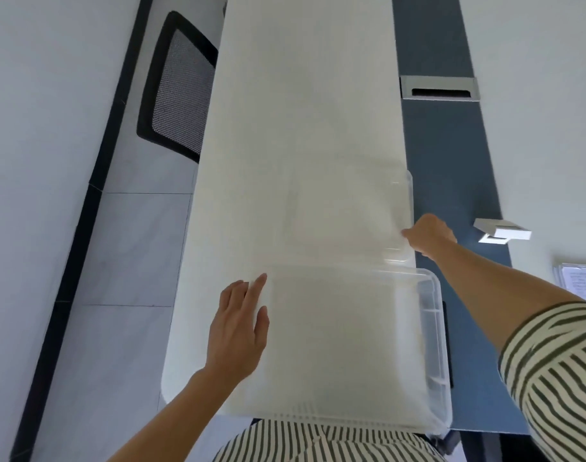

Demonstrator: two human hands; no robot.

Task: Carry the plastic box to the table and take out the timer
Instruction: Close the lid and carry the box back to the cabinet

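The clear plastic box (433, 331) stands open on the white table (305, 105), at its near edge against my striped shirt. I make out nothing inside it. Its clear lid (396, 195) lies flat on the table just beyond the box. My right hand (430, 236) pinches the lid's right edge. My left hand (239, 325) rests flat against the box's left wall with its fingers stretched out, holding nothing. A small white angular object (501, 230) lies on the blue strip to the right of my right hand; I cannot tell whether it is the timer.
A blue strip (451, 161) with a grey cable slot (440, 90) runs along the table's right side. A black mesh chair (178, 88) stands at the left by the table. Printed paper in a sleeve (580, 280) lies at the far right. Grey floor tiles are on the left.
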